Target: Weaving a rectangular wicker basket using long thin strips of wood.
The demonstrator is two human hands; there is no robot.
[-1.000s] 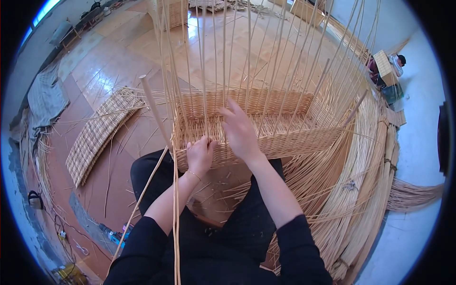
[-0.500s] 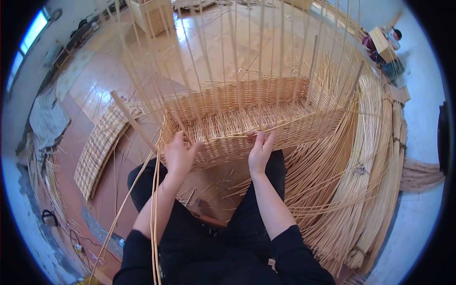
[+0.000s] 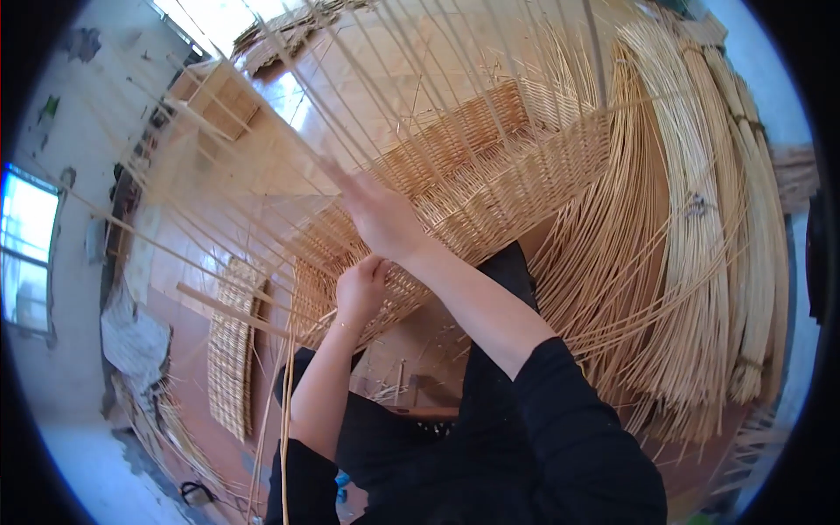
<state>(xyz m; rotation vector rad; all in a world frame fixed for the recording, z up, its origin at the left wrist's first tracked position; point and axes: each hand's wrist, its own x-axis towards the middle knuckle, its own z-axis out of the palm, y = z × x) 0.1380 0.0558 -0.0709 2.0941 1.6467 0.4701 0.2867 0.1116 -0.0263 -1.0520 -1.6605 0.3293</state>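
A long rectangular wicker basket [image 3: 516, 206] lies slantwise across my knees, with tall thin stakes rising from its walls. At its near wall, toward the left end, my left hand [image 3: 359, 291] is closed with curled fingers on the rim. My right hand [image 3: 385, 219] has crossed over and hovers just above it, over the basket's opening and among the stakes. Its fingers point up and away, smeared by motion, so whether they grip a stake cannot be told. Pale weaving rods [image 3: 285, 429] hang down from the left end beside my left forearm.
Large bundles of pale rods [image 3: 691, 236] and loose fanned rods [image 3: 604, 236] lie on the right. A woven wicker panel [image 3: 232, 350] rests on the floor at left. Farther off stands a wooden box [image 3: 219, 101]. Cut scraps litter the floor between my legs.
My right hand has moved left and up from the near rim, over my left hand. The view has turned, so the basket now slants up to the right. Its left-end stakes lean left.
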